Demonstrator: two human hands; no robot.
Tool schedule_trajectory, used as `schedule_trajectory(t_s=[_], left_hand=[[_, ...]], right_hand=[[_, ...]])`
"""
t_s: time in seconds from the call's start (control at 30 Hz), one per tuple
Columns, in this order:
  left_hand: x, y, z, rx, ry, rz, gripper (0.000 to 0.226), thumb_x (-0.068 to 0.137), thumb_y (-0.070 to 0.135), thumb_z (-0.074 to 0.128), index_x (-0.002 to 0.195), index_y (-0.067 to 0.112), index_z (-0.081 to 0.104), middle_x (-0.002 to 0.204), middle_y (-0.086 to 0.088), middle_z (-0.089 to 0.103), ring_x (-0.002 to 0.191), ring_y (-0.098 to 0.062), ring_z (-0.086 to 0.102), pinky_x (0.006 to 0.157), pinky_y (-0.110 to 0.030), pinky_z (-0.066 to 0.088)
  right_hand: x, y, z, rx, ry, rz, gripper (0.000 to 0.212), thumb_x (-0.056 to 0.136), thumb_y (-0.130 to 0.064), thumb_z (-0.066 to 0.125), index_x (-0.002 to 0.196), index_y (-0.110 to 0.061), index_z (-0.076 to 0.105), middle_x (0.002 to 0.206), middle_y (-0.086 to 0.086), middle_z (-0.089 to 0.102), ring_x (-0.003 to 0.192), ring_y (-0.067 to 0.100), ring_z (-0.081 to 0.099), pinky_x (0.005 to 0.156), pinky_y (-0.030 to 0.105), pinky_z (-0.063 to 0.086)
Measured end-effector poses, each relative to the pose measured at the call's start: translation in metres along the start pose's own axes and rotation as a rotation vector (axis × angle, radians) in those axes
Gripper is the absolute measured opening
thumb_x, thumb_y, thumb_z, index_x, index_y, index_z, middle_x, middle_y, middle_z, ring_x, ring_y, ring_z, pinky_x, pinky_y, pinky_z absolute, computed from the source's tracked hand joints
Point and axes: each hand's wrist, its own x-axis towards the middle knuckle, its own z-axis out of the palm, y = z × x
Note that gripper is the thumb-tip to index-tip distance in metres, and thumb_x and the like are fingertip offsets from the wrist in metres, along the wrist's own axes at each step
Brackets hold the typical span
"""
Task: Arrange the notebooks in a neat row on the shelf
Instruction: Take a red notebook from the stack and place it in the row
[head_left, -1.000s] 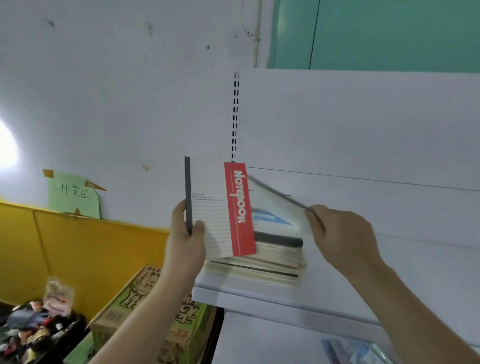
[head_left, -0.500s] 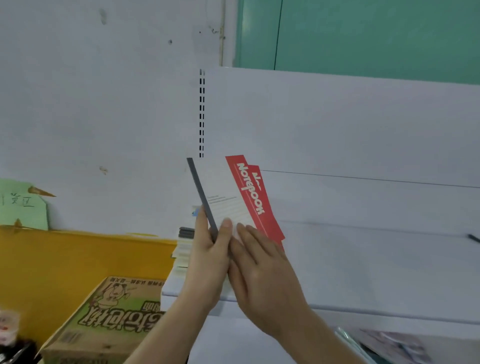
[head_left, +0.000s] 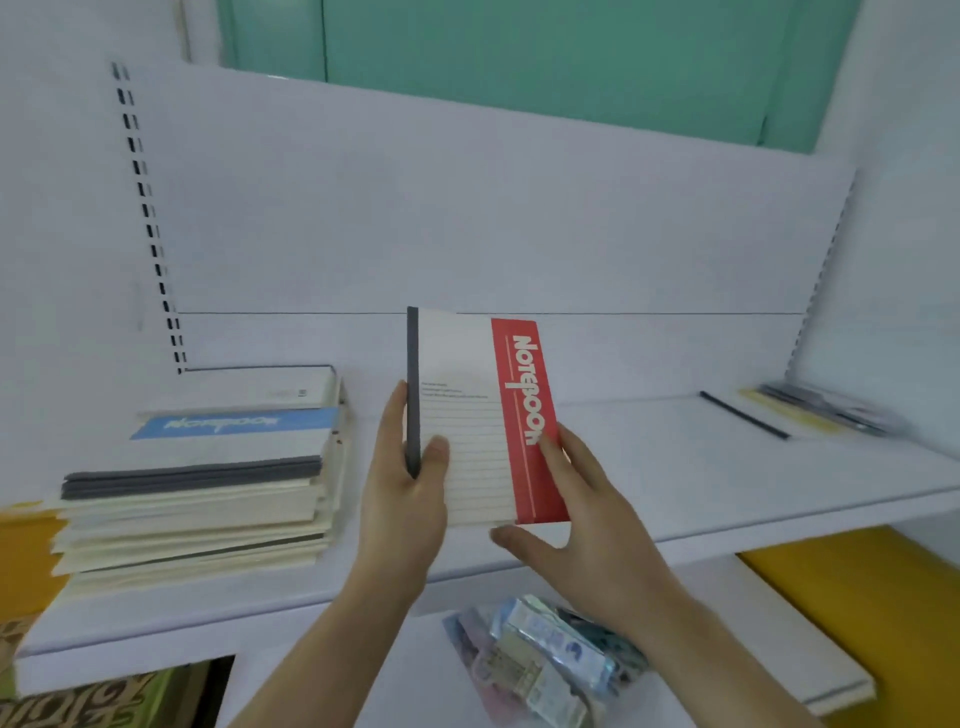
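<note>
I hold red-and-white notebooks upright above the middle of the white shelf. It looks like more than one, pressed together. My left hand grips their dark spine edge, thumb in front. My right hand supports the lower right corner, fingers on the red band, thumb under the bottom edge. To the left, a stack of several notebooks lies flat on the shelf, a blue-banded one on top.
At the shelf's far right lie thin flat items and a dark strip. On the lower shelf sit plastic-wrapped packets. A cardboard box shows at bottom left, and yellow panels sit low on both sides.
My right hand brought a second notebook against the one in my left hand. Both hands then carried them rightward, away from the stack, and turned them upright.
</note>
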Motion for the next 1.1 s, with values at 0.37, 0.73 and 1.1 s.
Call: schedule_trajectory(t_s=[0.37, 0.73, 1.1], left_hand=[[-0.024, -0.032, 0.239, 0.281, -0.204, 0.029, 0.038, 0.101, 0.015, 0.047, 0.128, 0.042, 0.046, 0.108, 0.011, 0.061, 0.086, -0.001, 0.063, 0.060, -0.011, 0.049], [0.021, -0.082, 0.352, 1.109, -0.811, 0.179, 0.108, 0.076, 0.074, 0.062, 0.157, 0.029, 0.006, 0.149, 0.007, 0.035, 0.129, -0.013, 0.041, 0.107, -0.032, 0.043], [0.101, -0.143, 0.411, 1.223, -0.851, 0.105, 0.064, 0.091, 0.066, 0.050, 0.140, 0.024, 0.047, 0.131, 0.004, 0.053, 0.117, -0.016, 0.052, 0.098, -0.027, 0.044]], right_hand=[[-0.052, 0.198, -0.139, -0.322, 0.169, 0.134, 0.072, 0.075, -0.068, 0.059, 0.127, -0.017, 0.058, 0.123, -0.006, 0.062, 0.110, 0.011, 0.057, 0.093, 0.018, 0.038], [-0.029, 0.361, -0.167, -0.620, 0.045, 0.221, 0.077, 0.080, -0.075, 0.038, 0.124, -0.015, 0.063, 0.123, -0.001, 0.065, 0.120, 0.021, 0.057, 0.101, 0.030, 0.029], [0.063, 0.474, -0.151, -0.495, -0.062, 0.040, 0.082, 0.078, -0.079, 0.034, 0.128, -0.020, 0.060, 0.131, -0.010, 0.058, 0.133, 0.012, 0.037, 0.108, 0.016, 0.013]])
